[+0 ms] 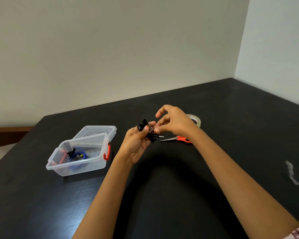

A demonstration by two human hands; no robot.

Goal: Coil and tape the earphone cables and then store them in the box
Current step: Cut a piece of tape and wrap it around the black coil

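Note:
My left hand [136,144] grips a coiled bundle of black earphone cable [142,127] above the black table; its metal plug sticks out to the right. My right hand [174,121] pinches a small piece of clear tape [152,128] against the bundle, index finger raised. A clear plastic box [100,157] with red latches stands open at the left, holding a coiled blue earphone cable [77,156] and a black piece. Its lid [95,131] is folded back behind it.
A roll of clear tape [196,120] lies on the table behind my right hand. Red-handled scissors [178,138] lie under my right wrist. A crumpled strip of used tape [291,172] sits at the right. Walls close off the table's far and right sides.

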